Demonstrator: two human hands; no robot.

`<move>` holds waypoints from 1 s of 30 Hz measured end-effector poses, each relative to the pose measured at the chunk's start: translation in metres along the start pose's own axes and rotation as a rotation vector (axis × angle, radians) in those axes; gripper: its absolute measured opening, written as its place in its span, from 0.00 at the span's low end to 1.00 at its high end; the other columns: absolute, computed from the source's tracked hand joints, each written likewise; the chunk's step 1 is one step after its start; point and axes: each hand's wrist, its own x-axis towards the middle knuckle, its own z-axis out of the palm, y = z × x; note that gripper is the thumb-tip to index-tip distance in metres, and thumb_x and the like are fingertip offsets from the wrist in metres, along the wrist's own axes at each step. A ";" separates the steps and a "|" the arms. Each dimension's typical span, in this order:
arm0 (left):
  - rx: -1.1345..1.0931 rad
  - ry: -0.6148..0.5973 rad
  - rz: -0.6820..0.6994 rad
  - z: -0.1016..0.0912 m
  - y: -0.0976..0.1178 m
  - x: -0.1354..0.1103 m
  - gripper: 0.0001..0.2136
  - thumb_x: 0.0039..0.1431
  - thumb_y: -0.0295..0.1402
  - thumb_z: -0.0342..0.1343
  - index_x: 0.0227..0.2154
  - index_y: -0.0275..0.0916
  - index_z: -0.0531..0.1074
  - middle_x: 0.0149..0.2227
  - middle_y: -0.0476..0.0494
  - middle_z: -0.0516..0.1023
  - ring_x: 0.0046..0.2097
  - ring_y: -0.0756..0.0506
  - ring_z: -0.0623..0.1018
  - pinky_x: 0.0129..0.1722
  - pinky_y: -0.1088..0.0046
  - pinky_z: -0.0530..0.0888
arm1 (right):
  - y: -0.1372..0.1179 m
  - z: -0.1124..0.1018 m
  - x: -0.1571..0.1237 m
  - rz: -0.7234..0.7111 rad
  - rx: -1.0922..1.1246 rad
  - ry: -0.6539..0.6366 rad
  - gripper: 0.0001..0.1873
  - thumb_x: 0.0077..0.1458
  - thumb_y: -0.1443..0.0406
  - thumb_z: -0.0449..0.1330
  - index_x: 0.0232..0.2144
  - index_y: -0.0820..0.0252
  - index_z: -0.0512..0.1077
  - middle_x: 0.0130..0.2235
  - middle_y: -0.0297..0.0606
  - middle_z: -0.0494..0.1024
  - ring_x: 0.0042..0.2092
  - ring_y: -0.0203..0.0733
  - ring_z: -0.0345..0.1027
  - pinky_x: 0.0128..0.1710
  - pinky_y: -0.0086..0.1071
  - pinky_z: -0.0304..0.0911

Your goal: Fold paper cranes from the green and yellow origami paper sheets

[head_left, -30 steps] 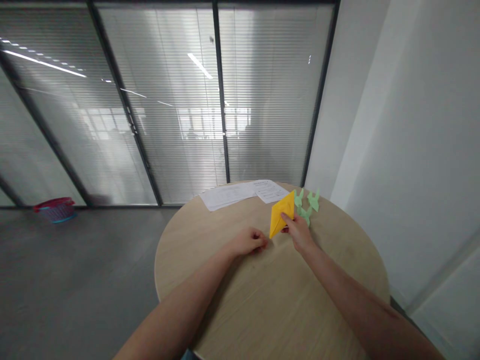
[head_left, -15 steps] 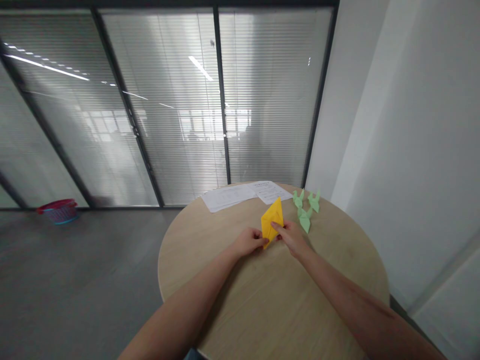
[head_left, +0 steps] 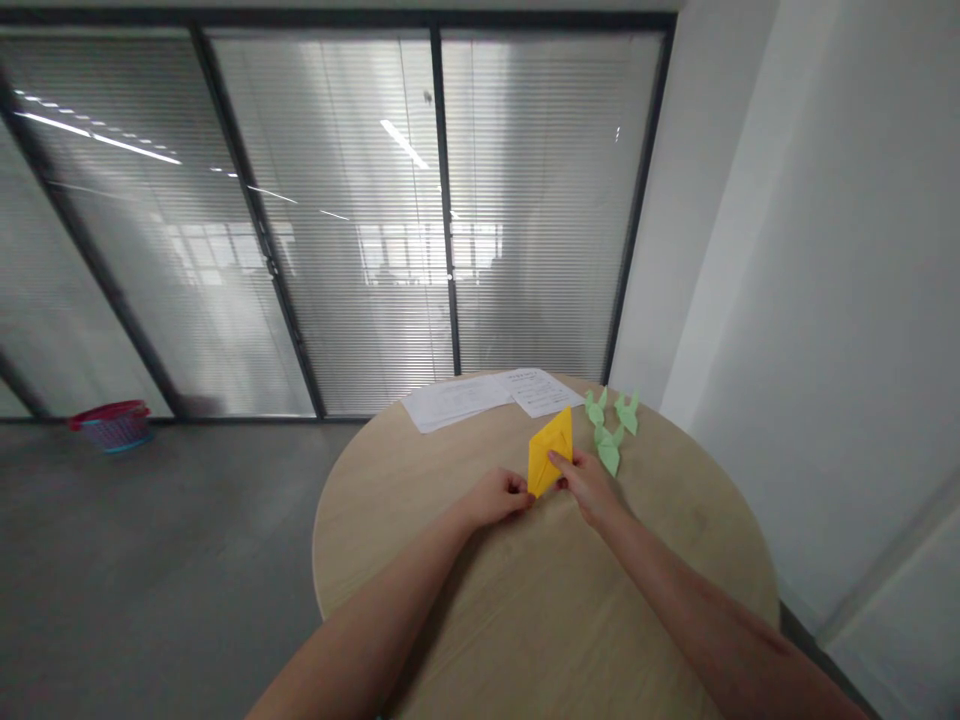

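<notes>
A folded piece of yellow origami paper point(head_left: 549, 447), roughly diamond-shaped with creases, is held up above the round table. My right hand point(head_left: 589, 484) pinches its right side, thumb on the face towards me and fingers behind. At its lower left corner, my left hand point(head_left: 498, 497) is closed with thumb and fingertips on the paper's edge. Just beyond my right hand stand three light green origami cranes: a nearer crane point(head_left: 608, 449), a back left crane point(head_left: 595, 407) and a back right crane point(head_left: 627, 412).
Printed white sheets point(head_left: 457, 402) lie at the far edge of the round wooden table point(head_left: 390, 520). Behind it is a glass partition with blinds point(head_left: 367, 330). A white wall point(head_left: 840, 330) rises at the right. A red and blue basket point(head_left: 114, 427) sits on the floor at the left.
Both hands still grip the yellow paper, with little change in its shape. The whole view has shifted slightly, so the table and hands appear a bit lower.
</notes>
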 end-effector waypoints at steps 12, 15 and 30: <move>-0.089 0.063 -0.065 -0.004 -0.008 0.004 0.11 0.49 0.39 0.55 0.27 0.35 0.72 0.21 0.50 0.70 0.20 0.53 0.66 0.21 0.77 0.62 | -0.014 -0.014 0.010 -0.016 0.050 0.111 0.21 0.47 0.49 0.61 0.35 0.60 0.73 0.36 0.44 0.77 0.32 0.43 0.70 0.24 0.31 0.62; -0.074 0.179 -0.078 -0.009 -0.016 0.010 0.12 0.51 0.41 0.54 0.29 0.35 0.72 0.22 0.50 0.71 0.20 0.52 0.68 0.21 0.77 0.64 | -0.018 -0.017 0.013 0.005 0.056 0.103 0.20 0.46 0.51 0.62 0.34 0.61 0.73 0.35 0.44 0.77 0.31 0.41 0.69 0.22 0.29 0.61; -0.030 0.430 0.044 -0.022 -0.029 0.020 0.12 0.57 0.40 0.50 0.36 0.36 0.71 0.28 0.45 0.74 0.28 0.49 0.74 0.22 0.77 0.69 | -0.001 -0.003 0.008 0.165 0.024 -0.175 0.16 0.48 0.55 0.62 0.33 0.63 0.72 0.27 0.37 0.76 0.21 0.32 0.64 0.17 0.24 0.54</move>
